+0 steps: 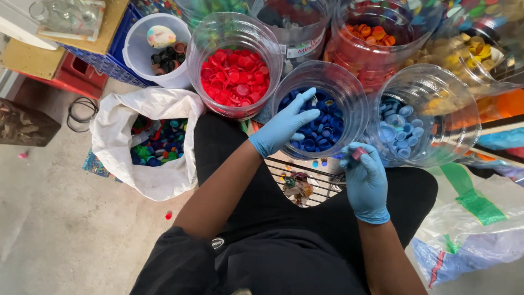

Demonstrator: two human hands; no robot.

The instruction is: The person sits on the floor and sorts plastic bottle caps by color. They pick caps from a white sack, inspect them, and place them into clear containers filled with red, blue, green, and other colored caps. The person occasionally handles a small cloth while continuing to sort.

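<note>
Both of my hands wear blue gloves. My left hand [285,124] reaches over the rim of a clear jar of dark blue caps [327,117], its fingers spread and holding nothing that I can see. My right hand [364,177] is curled near my lap and pinches a small dark red cap [358,153] between the fingertips. Just to its right stands a clear jar of light blue caps [401,128]. A clear jar of red caps [236,75] stands to the left of the dark blue one.
A white sack [117,139] of mixed coloured caps lies open at my left. A white bucket [143,46] with dark caps, jars of orange caps [371,35] and yellow caps [469,52] stand behind. A wire rack [305,183] with scraps sits between my knees. Plastic bags [475,229] lie at right.
</note>
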